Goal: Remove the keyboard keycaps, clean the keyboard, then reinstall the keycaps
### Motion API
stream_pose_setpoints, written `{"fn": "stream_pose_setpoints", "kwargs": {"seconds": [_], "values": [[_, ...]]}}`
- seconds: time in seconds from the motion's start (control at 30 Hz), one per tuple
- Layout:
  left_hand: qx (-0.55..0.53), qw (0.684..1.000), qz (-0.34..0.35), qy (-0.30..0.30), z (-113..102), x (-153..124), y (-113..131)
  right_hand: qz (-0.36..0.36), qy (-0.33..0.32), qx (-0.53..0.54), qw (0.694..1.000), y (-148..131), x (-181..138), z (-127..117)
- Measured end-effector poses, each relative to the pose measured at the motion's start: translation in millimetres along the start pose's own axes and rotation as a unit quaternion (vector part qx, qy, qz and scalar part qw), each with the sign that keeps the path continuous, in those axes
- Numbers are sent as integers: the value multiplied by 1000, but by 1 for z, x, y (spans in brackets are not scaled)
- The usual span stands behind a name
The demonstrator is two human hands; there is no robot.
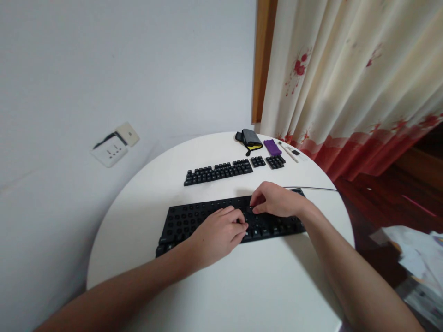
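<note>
A black keyboard lies across the white round table. Many of its keys are off and bare switch posts show, while keycaps sit along its front edge. My left hand rests over the middle of the board, fingers curled and pressed together; whatever they hold is hidden. Just to the right, my right hand pinches with thumb and fingertips at a small dark piece, seemingly a keycap, low over the keyboard. Behind the board, loose black keycaps are laid out in keyboard order, with two smaller groups, one a keycap block, at their right.
At the table's back lie a folded grey cloth with yellow lining, a purple cloth-like piece and a thin white stick-like tool. A cable runs off the right edge. Wall and curtain stand behind; papers lie lower right.
</note>
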State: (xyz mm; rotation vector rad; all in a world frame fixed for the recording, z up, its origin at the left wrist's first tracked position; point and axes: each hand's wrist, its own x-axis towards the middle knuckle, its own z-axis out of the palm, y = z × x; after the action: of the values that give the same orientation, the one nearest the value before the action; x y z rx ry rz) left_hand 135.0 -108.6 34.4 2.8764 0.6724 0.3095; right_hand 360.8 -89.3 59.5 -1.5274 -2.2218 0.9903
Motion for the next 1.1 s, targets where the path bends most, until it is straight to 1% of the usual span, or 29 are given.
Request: {"fn": "stream_pose_setpoints", "kwargs": {"seconds": [0.17, 0.23, 0.3, 0.4, 0.53, 0.83, 1.1], "values": [[-29, 1000, -9, -1, 1, 1, -1, 3, -85, 11, 996, -3, -6, -4], [-42, 999, -17, 1, 1, 1, -2, 3, -107, 10, 994, -2, -5, -2], [-59, 998, -20, 3, 1, 1, -4, 4, -116, 10, 993, -1, -4, 0], [-80, 996, -23, -2, 1, 1, -5, -1, -122, 13, 992, 0, -3, 3], [-77, 997, -29, -4, 1, 1, -5, -10, -128, 0, 992, 2, -2, 5], [-91, 995, -28, -3, 2, 2, -6, -20, -114, -83, 990, -1, -4, 7], [-101, 995, -27, -5, 0, 2, -6, -27, -109, -111, 987, -5, -6, 7]]}}
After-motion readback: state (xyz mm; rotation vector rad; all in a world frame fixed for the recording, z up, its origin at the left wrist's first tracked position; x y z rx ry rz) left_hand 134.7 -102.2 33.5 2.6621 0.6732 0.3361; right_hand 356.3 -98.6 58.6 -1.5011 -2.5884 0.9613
